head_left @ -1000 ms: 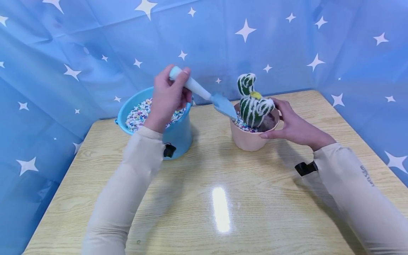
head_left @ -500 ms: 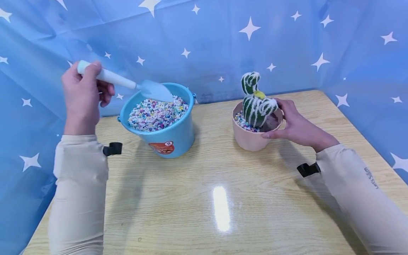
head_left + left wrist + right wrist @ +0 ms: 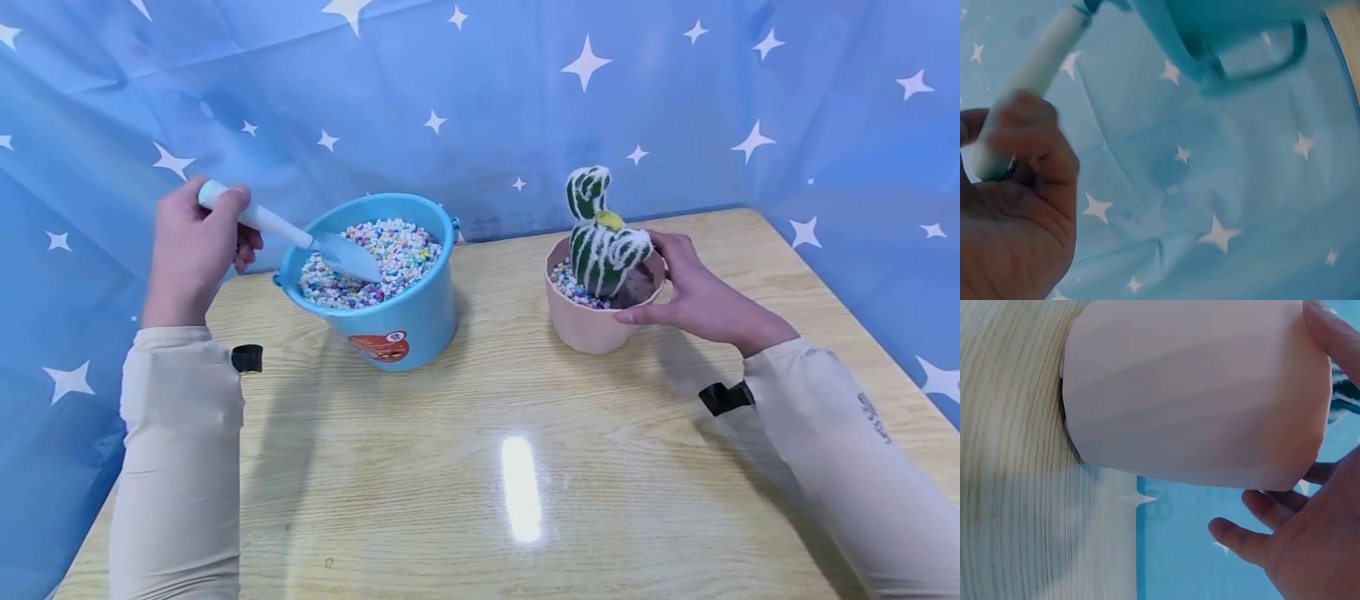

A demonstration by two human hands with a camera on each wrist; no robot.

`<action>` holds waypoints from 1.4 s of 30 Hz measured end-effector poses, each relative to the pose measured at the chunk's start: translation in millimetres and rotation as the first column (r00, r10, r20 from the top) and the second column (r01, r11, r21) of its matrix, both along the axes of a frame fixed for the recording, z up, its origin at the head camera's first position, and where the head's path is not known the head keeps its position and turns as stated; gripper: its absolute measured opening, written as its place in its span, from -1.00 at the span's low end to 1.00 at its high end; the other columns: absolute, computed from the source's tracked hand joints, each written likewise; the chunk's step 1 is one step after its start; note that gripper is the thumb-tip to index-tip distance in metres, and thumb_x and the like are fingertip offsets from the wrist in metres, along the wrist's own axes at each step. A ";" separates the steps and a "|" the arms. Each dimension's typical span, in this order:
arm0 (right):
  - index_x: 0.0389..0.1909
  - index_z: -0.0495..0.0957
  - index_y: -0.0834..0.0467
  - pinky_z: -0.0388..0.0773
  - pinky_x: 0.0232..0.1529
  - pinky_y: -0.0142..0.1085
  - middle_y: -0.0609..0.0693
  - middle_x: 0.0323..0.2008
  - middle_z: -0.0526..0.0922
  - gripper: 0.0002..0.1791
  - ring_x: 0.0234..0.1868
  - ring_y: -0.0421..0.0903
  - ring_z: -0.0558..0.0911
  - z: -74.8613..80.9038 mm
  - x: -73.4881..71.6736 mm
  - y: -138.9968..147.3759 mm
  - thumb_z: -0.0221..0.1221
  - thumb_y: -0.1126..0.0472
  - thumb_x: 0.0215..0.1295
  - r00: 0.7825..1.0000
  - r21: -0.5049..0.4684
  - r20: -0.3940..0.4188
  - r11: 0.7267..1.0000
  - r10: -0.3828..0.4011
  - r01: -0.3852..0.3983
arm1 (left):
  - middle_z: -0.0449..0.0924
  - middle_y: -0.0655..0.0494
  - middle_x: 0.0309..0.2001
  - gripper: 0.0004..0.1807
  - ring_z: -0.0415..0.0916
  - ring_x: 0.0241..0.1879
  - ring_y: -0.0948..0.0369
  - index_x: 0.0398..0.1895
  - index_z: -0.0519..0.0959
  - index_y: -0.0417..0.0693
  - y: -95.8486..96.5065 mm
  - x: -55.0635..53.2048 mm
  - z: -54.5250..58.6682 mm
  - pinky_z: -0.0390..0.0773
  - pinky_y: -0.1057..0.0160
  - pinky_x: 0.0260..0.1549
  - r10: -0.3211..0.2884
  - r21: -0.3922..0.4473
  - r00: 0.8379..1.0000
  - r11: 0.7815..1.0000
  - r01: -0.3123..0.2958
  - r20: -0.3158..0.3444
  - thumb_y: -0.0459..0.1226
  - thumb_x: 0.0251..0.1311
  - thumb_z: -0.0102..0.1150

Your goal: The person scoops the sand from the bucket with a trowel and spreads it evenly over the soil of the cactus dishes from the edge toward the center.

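Note:
In the head view my left hand (image 3: 193, 246) grips the pale handle of a small light-blue garden trowel (image 3: 262, 220). The trowel's blade slants down inside the blue bucket (image 3: 423, 317), against the multicoloured pebbles (image 3: 401, 250); whether its tip is under them I cannot tell. Fingers curl round the handle end in the left wrist view. My right hand (image 3: 693, 292) holds the rim of a pink flower pot (image 3: 581, 327), thumb outside in front. A green cactus (image 3: 592, 265) with white fuzzy stripes and a yellow flower stands in the pot, pebbles on its left.
Bucket and pot stand apart toward the back of a wooden table (image 3: 420, 467). A blue curtain (image 3: 495, 100) with white stars hangs behind and at both sides. The bucket's handle (image 3: 1266, 72) hangs outside its wall in the left wrist view.
My left hand has swung the trowel from the pot's rim leftward to above the bucket, then lowered its blade to the pebbles. The right hand has kept its hold on the pot.

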State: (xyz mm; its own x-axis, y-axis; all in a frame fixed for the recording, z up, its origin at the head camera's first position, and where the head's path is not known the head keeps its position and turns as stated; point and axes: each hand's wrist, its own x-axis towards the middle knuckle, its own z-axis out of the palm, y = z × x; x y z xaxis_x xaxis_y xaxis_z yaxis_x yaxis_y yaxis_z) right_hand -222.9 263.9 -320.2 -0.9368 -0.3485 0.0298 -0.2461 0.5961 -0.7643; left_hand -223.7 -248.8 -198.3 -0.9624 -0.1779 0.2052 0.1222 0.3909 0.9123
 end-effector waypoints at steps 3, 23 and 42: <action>0.55 -0.17 0.10 0.07 0.31 0.30 0.22 0.40 -0.11 0.21 0.38 0.24 -0.01 -0.2 0.1 0.1 0.48 0.01 0.08 1.000 0.001 0.000 1.000 0.001 -0.001 | 0.63 0.03 -0.42 -0.72 0.60 -0.58 0.20 -0.13 0.47 -0.15 -4.2 0.3 -3.5 0.69 0.34 -0.60 -0.011 -0.030 0.999 0.999 0.010 -0.030 -0.10 0.39 0.13; 0.56 -0.24 0.06 0.02 0.37 0.31 0.15 0.48 -0.17 0.24 0.46 0.17 -0.10 -2.5 -2.5 -4.6 0.48 0.07 0.09 1.000 -0.067 0.022 0.998 0.008 -0.006 | 0.48 -0.12 -0.20 -0.76 0.64 -0.51 0.15 -0.09 0.43 -0.21 -3.2 -3.3 -16.5 0.73 0.27 -0.46 -0.009 0.244 0.994 0.969 0.036 -0.111 -0.29 0.29 0.24; 0.57 -0.28 0.01 -0.01 0.40 0.27 0.07 0.51 -0.19 0.23 0.49 0.09 -0.12 -0.9 -1.5 -0.6 0.46 0.08 0.13 0.998 -0.103 0.066 0.995 0.014 -0.007 | 0.45 -0.08 -0.21 -0.81 0.66 -0.49 0.22 -0.08 0.41 -0.18 -1.6 1.3 -14.2 0.71 0.33 -0.45 0.029 0.089 0.992 0.996 -0.017 -0.125 -0.28 0.38 0.12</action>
